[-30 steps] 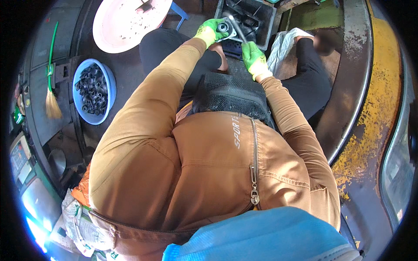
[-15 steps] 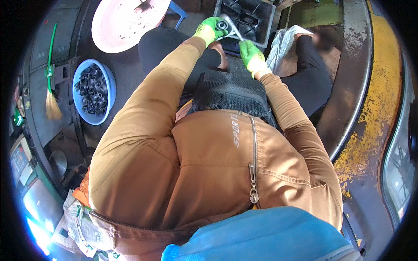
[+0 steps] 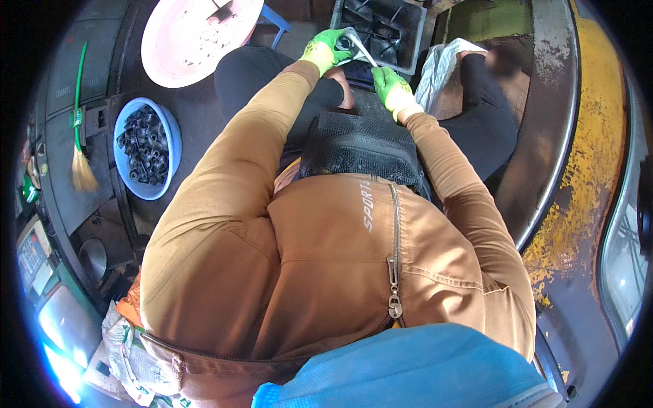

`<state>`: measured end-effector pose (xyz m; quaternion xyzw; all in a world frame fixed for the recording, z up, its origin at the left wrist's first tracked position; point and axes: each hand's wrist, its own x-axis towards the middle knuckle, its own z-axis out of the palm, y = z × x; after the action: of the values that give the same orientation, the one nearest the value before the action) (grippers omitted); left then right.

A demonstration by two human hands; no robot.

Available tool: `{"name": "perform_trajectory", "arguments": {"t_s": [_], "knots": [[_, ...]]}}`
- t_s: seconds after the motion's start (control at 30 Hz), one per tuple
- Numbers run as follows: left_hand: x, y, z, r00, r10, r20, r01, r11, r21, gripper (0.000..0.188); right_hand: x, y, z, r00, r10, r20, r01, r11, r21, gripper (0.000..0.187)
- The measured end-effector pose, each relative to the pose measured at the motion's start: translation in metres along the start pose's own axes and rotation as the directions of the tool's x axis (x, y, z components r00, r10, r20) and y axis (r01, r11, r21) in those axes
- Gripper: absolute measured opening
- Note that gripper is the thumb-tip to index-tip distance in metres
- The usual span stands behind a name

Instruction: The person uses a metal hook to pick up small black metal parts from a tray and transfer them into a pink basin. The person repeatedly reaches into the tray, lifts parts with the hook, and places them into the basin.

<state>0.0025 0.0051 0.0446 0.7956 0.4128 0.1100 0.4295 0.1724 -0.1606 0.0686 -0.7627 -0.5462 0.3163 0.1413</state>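
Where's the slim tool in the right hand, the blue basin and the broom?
Slim tool (image 3: 366, 54), head view: its shaft.
Blue basin (image 3: 175, 139), head view: its right-hand wall.
Broom (image 3: 83, 173), head view: its straw bristles.

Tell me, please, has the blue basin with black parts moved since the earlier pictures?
No. Against the green-handled broom, the blue basin keeps its place; both only shift slightly together in the view.

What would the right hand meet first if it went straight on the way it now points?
The right hand would likely meet the metal part in the left hand, up-left along the rod it grips, though depth is unclear.
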Motion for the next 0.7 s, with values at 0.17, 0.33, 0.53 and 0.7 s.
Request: {"name": "perform_trajectory", "arguments": {"t_s": [0.17,0.33,0.53,0.7], "knots": [[-0.002,-0.001,0.004,0.998,-0.061,0.025,0.061,0.998,0.027,0.052,0.003,0.005,0.007,0.997,-0.044,0.067,0.049,0.996,-0.074,0.043],[-0.008,0.004,0.006,0.998,-0.006,-0.06,0.012,0.995,0.095,0.047,0.005,0.005,0.005,0.993,-0.12,0.012,0.12,0.991,-0.055,0.047],[-0.01,0.008,0.003,0.992,0.023,-0.128,-0.016,0.998,0.059,0.035,0.002,0.005,0.012,1.0,-0.006,0.009,0.005,0.998,0.07,0.049],[-0.006,0.009,0.0,1.0,0.006,-0.016,-0.004,0.997,0.079,0.051,-0.001,0.004,0.01,0.996,-0.081,0.046,0.083,0.996,-0.029,0.045]]}}
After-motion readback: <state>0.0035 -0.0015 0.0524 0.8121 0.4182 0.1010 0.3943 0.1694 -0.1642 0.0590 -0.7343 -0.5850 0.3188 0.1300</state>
